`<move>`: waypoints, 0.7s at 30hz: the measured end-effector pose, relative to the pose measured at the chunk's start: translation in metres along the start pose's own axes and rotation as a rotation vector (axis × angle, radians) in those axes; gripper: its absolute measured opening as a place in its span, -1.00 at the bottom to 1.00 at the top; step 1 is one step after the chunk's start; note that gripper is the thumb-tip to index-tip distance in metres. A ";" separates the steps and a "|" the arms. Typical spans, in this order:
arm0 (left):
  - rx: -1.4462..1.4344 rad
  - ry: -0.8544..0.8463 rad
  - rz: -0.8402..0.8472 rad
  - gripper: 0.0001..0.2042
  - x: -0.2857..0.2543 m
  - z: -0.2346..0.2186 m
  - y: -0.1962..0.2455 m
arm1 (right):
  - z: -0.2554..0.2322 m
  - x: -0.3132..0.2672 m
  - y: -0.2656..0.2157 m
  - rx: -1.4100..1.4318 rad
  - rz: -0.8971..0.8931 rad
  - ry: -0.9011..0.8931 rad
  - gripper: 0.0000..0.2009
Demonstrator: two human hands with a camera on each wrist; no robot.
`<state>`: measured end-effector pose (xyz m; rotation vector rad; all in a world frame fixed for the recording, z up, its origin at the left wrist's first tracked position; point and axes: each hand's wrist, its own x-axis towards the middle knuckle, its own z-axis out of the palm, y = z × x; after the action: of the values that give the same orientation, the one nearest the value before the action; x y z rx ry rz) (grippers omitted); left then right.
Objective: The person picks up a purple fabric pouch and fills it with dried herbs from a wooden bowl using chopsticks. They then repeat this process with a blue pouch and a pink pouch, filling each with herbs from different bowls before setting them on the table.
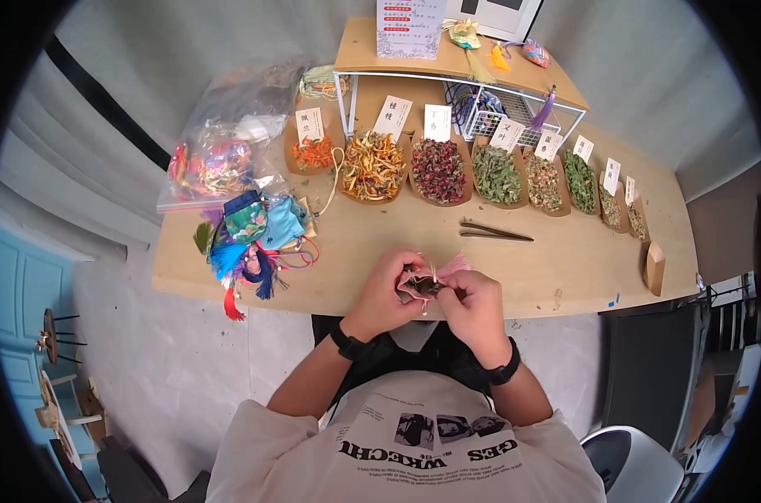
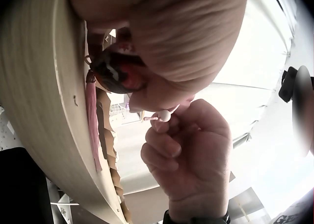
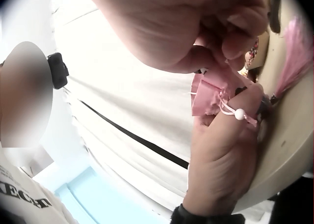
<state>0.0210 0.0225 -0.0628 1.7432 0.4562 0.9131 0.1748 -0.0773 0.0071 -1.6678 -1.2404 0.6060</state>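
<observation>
Over the table's front edge, my left hand grips a small pink drawstring pouch. Its mouth faces up in the head view, with dark bits showing inside. My right hand pinches the pouch's rim from the other side, fingers curled. A white bead on a pink cord hangs at the pouch's side, over the left thumb in the right wrist view. From the pouch's far end a pink tassel sticks out. Dark and red patterned fabric of the pouch shows beneath the left hand.
Paper trays of dried herbs and flowers with label cards line the table's back. Dark tweezers lie before them. Colourful tasselled pouches pile up at left, near a plastic bag. A raised shelf stands behind.
</observation>
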 end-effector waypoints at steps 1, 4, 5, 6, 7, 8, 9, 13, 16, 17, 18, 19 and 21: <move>0.000 -0.002 0.001 -0.37 0.000 0.001 0.000 | 0.000 -0.001 0.002 -0.059 -0.060 0.043 -0.94; 0.005 0.006 -0.017 -0.34 0.002 0.003 0.007 | -0.001 -0.001 -0.003 -0.115 -0.149 0.095 -0.94; 0.037 0.011 0.014 -0.31 0.004 0.002 0.012 | -0.001 -0.001 -0.005 -0.113 -0.180 0.102 -0.94; 0.069 0.015 0.045 -0.28 0.005 0.002 0.016 | -0.001 -0.002 -0.001 -0.112 -0.181 0.102 -0.94; 0.072 0.016 0.047 -0.28 0.005 0.001 0.016 | 0.000 -0.003 0.006 -0.015 -0.123 0.087 -0.94; 0.088 0.003 0.066 -0.27 0.005 0.001 0.015 | 0.001 -0.004 0.012 0.082 -0.065 0.070 -0.95; 0.103 -0.011 0.085 -0.26 0.005 0.001 0.015 | 0.000 -0.004 0.015 0.083 -0.066 0.070 -0.95; 0.171 -0.069 0.031 -0.21 0.004 0.002 0.009 | 0.002 -0.005 0.020 0.301 -0.014 0.080 -0.95; -0.086 -0.005 -0.097 -0.24 0.000 0.009 -0.010 | 0.004 -0.008 0.028 0.440 0.011 0.009 -0.92; -0.100 0.016 -0.127 -0.28 0.000 0.008 -0.011 | 0.004 -0.010 0.030 0.419 -0.030 -0.028 -0.90; -0.113 0.035 -0.158 -0.32 0.001 0.008 -0.010 | 0.003 -0.011 0.029 0.422 -0.026 -0.024 -0.90; -0.113 0.030 -0.159 -0.32 0.001 0.008 -0.011 | 0.001 -0.010 0.027 0.312 -0.062 -0.056 -0.90; 0.079 0.039 -0.092 -0.35 -0.001 0.009 -0.011 | -0.001 -0.008 0.029 0.203 -0.092 -0.082 -0.90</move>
<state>0.0283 0.0203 -0.0746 1.7625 0.6006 0.8748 0.1858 -0.0864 -0.0195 -1.4218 -1.2629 0.7251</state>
